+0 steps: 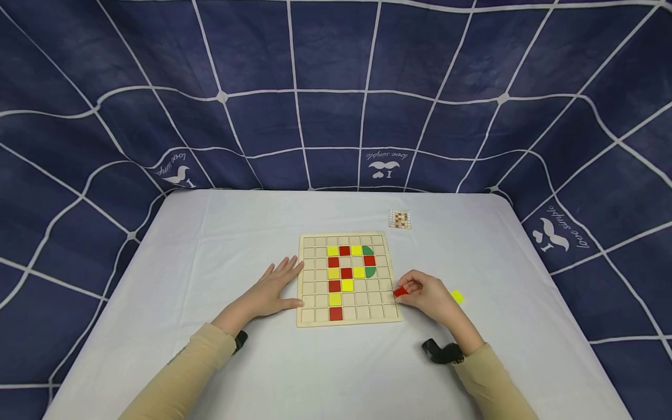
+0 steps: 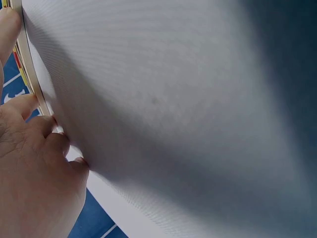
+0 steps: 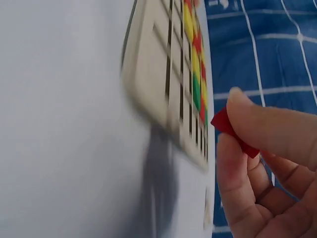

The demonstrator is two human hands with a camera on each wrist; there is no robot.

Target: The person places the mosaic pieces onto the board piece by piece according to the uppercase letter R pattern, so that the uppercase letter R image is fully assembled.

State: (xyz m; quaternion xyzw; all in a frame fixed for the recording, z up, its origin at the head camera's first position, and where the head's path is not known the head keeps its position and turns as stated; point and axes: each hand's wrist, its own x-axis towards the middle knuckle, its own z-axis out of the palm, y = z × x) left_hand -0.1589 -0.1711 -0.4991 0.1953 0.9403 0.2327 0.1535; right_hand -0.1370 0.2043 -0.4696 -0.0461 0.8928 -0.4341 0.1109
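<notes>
A square wooden grid board [image 1: 315, 318] lies on the white table, with red, yellow and green tiles set in some of its cells. Along the board's left edge, my left hand [image 1: 273, 290] rests with its fingers spread, thumb and fingertips right at the rim. My right hand [image 1: 426, 294] pinches a red tile [image 3: 223, 123] between thumb and forefinger, at the right edge of the board. In the right wrist view the tile is tilted and partly covered by the thumb. Two green quarter-round pieces [image 1: 370, 272] sit at the right of the tile pattern.
A loose yellow tile [image 1: 458, 296] lies on the table just right of my right hand. Beyond the board is a small card [image 1: 400, 219] printed with a gridded pattern. A dark blue cloth with white lines [image 1: 331, 122] hangs behind the table and at both sides.
</notes>
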